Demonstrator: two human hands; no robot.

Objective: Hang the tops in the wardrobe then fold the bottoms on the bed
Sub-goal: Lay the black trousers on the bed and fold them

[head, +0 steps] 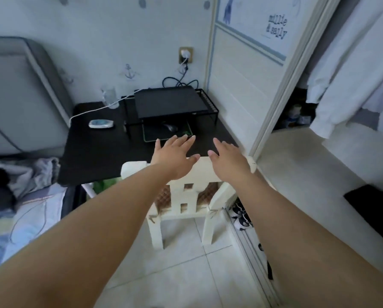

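Observation:
Both my arms stretch forward over a cream chair (186,192). My left hand (175,152) and my right hand (227,155) hover with fingers spread and straight above the chair's top rail, holding nothing. A heap of grey and dark clothes (28,174) lies on the bed (23,221) at the left. At the right the wardrobe (297,165) stands open, with white tops (353,70) hanging inside it.
A black desk (97,152) carries a black stand with a laptop (170,103), a mouse (170,127), a glass (110,96) and a white cable. Shoes (241,216) lie by the wardrobe's sliding-door track. The floor is pale tile.

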